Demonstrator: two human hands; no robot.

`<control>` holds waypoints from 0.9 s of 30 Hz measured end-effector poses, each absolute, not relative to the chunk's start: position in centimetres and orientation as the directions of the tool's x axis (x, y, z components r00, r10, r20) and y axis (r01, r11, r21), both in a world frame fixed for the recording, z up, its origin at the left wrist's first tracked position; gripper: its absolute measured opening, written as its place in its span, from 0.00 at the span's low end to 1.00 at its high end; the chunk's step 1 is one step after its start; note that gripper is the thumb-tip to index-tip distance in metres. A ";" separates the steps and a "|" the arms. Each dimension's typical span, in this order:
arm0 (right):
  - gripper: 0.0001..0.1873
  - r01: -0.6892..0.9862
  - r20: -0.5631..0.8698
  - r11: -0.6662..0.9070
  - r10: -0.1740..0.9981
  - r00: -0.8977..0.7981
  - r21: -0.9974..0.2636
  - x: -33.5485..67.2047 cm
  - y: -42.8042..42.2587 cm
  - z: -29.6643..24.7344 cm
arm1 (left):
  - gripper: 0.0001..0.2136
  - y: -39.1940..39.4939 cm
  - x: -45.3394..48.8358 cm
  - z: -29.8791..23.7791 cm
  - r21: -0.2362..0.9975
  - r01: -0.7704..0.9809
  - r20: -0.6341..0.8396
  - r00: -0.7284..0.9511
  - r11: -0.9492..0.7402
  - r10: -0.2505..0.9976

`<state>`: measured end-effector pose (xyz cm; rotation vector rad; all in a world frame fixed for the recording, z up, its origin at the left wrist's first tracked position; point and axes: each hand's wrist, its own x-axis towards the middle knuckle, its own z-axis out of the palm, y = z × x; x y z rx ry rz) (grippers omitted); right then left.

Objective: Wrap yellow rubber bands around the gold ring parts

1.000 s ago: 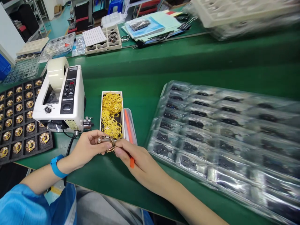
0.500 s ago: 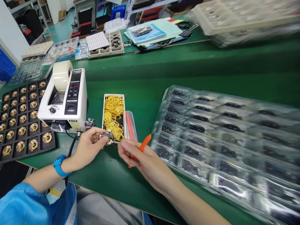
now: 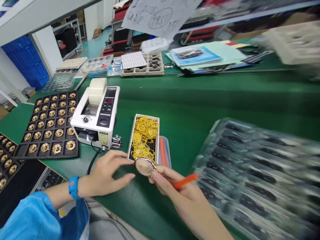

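Observation:
My right hand (image 3: 178, 191) pinches a round rose-gold watch case (image 3: 144, 166) at its fingertips and also grips an orange tool (image 3: 186, 181) that sticks out to the right. My left hand (image 3: 107, 173) hovers over the green table with fingers stretched out and holds nothing; it sits just left of the watch case. Right behind the case lies a narrow white box of yellow rings (image 3: 145, 136).
A white tape dispenser (image 3: 96, 111) stands to the left, with a black foam tray of gold parts (image 3: 51, 123) beyond it. A clear blister tray of dark parts (image 3: 260, 173) fills the right. Trays, papers and a hanging sheet lie at the back.
The watch case passed from my left hand to my right hand. My left hand opened and drew back to the left. The view swung up and to the left.

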<state>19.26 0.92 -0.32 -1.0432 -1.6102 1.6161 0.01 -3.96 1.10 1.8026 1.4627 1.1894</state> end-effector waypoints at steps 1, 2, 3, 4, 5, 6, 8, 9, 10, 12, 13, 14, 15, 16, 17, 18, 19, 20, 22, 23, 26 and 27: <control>0.23 0.160 -0.014 0.068 0.886 -0.463 -0.985 19.5 0.9 -0.6 | 0.12 -4.4 -0.7 1.0 0.906 0.383 0.246 -0.129 -0.180 0.961; 0.21 0.206 0.075 0.181 0.896 -0.437 -0.962 19.6 0.8 -0.8 | 0.14 -4.6 -1.5 0.9 0.968 0.238 0.144 -0.264 -0.081 0.954; 0.18 0.237 0.154 0.273 0.893 -0.422 -0.932 19.7 0.7 -0.9 | 0.16 -4.8 -2.4 0.9 0.997 0.081 0.027 -0.364 0.003 0.931; 0.16 0.252 0.221 0.346 0.881 -0.419 -0.904 19.8 0.6 -0.9 | 0.18 -4.8 -3.3 0.9 0.997 -0.053 -0.075 -0.423 0.058 0.903; 0.14 0.252 0.276 0.404 0.864 -0.420 -0.880 19.8 0.5 -0.9 | 0.18 -4.7 -4.1 1.0 0.986 -0.145 -0.139 -0.457 0.081 0.878; 0.13 0.246 0.314 0.443 0.848 -0.426 -0.862 19.8 0.4 -0.8 | 0.18 -4.5 -4.9 1.3 0.979 -0.191 -0.162 -0.482 0.078 0.861; 0.12 0.230 0.349 0.479 0.828 -0.439 -0.847 19.8 0.4 -0.7 | 0.15 -4.1 -5.9 2.1 0.982 -0.185 -0.127 -0.529 0.032 0.839; 0.12 0.227 0.349 0.479 0.827 -0.441 -0.848 19.8 0.4 -0.6 | 0.13 -4.0 -6.2 2.6 0.985 -0.171 -0.098 -0.553 0.002 0.827; 0.12 0.225 0.339 0.468 0.831 -0.442 -0.855 19.8 0.5 -0.6 | 0.11 -3.9 -6.2 3.3 0.990 -0.135 -0.048 -0.572 -0.036 0.819; 0.13 0.215 0.302 0.429 0.841 -0.449 -0.877 19.9 1.0 -0.7 | 0.08 -3.8 -5.9 4.8 0.989 0.071 0.149 -0.560 -0.132 0.815; 0.14 0.203 0.277 0.403 0.845 -0.457 -0.892 19.9 1.2 -0.7 | 0.08 -3.7 -5.7 5.7 0.956 0.237 0.273 -0.498 -0.174 0.823; 0.15 0.185 0.253 0.373 0.848 -0.465 -0.909 19.9 1.4 -0.6 | 0.07 -3.6 -5.4 6.5 0.888 0.414 0.374 -0.391 -0.202 0.841; 0.17 0.162 0.233 0.343 0.851 -0.471 -0.925 19.9 1.6 -0.6 | 0.07 -3.5 -5.2 7.3 0.795 0.566 0.421 -0.259 -0.217 0.869; 0.18 0.137 0.210 0.309 0.853 -0.477 -0.941 19.9 1.8 -0.5 | 0.07 -3.2 -5.0 8.1 0.704 0.674 0.416 -0.136 -0.223 0.899; 0.20 0.115 0.185 0.271 0.857 -0.482 -0.956 19.9 1.9 -0.3 | 0.07 -3.0 -4.8 8.7 0.643 0.734 0.378 -0.056 -0.218 0.924; 0.21 0.099 0.152 0.228 0.860 -0.488 -0.969 19.9 1.9 -0.1 | 0.07 -2.7 -4.6 9.1 0.610 0.763 0.342 -0.007 -0.216 0.940; 0.22 0.087 0.118 0.183 0.863 -0.492 -0.979 19.9 1.8 0.1 | 0.07 -2.5 -4.5 9.4 0.605 0.765 0.320 0.019 -0.220 0.947; 0.23 0.079 0.077 0.134 0.863 -0.499 -0.988 19.8 1.8 0.3 | 0.08 -2.2 -4.2 9.6 0.625 0.745 0.320 0.029 -0.234 0.947; 0.23 0.060 -0.008 0.025 0.869 -0.494 -0.998 19.8 1.5 0.6 | 0.08 -1.9 -3.6 9.6 0.722 0.634 0.330 0.037 -0.277 0.943; 0.24 0.042 -0.047 -0.030 0.874 -0.484 -0.999 19.8 1.4 0.7 | 0.09 -1.7 -3.2 9.4 0.785 0.548 0.307 0.061 -0.288 0.950; 0.26 -0.019 -0.109 -0.136 0.863 -0.494 -0.991 19.6 1.3 1.0 | 0.12 -1.3 -1.5 8.4 0.920 0.331 0.142 0.215 -0.209 0.966; 0.26 -0.033 -0.110 -0.148 0.853 -0.511 -0.988 19.6 1.4 1.1 | 0.13 -1.2 -0.9 8.0 0.937 0.307 0.085 0.264 -0.167 0.961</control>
